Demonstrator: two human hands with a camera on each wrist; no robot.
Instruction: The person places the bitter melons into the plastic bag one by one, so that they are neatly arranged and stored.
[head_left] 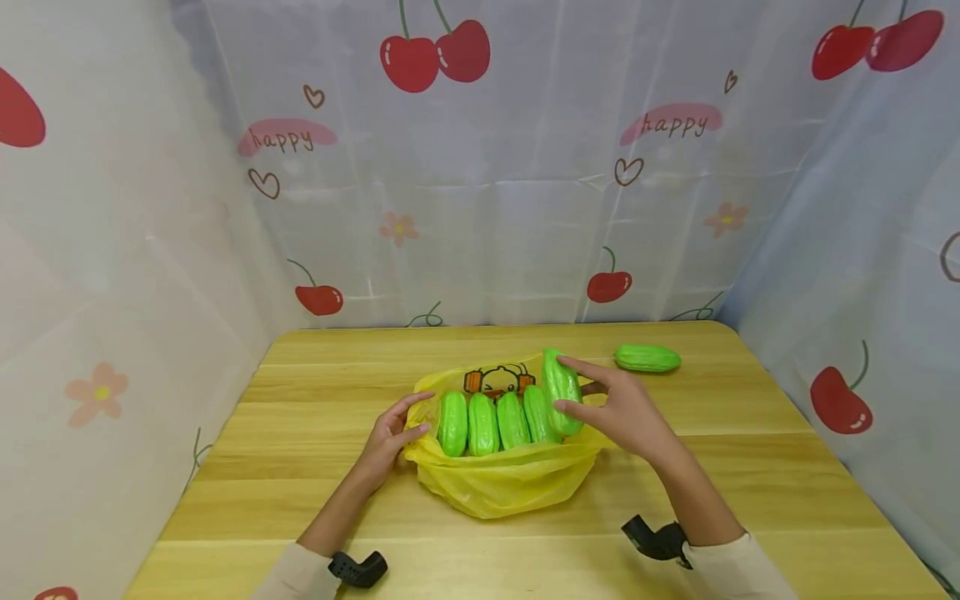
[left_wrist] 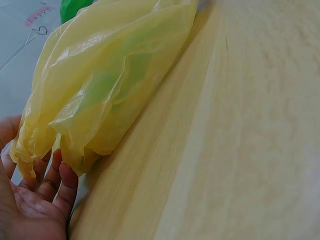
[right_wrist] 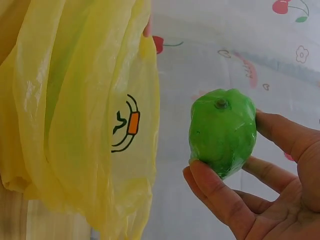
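A yellow plastic bag point(head_left: 498, 492) lies on the table with its mouth spread wide. Inside it several bright green ridged gourds point(head_left: 483, 425) stand side by side in a row. My left hand point(head_left: 386, 437) holds the bag's left rim, and in the left wrist view its fingers point(left_wrist: 50, 182) are bent against the gathered plastic. Between thumb and fingers, my right hand point(head_left: 618, 408) grips another green gourd point(head_left: 558, 387) at the right end of the row, raised higher than the others. In the right wrist view this gourd point(right_wrist: 222, 132) shows its stem end, beside the bag.
One more green gourd point(head_left: 647, 358) lies on its side at the back right of the wooden table point(head_left: 300, 417). A cherry-patterned curtain point(head_left: 487, 208) hangs behind the table and along both sides. The bag's back wall carries a printed cartoon face point(head_left: 498, 380).
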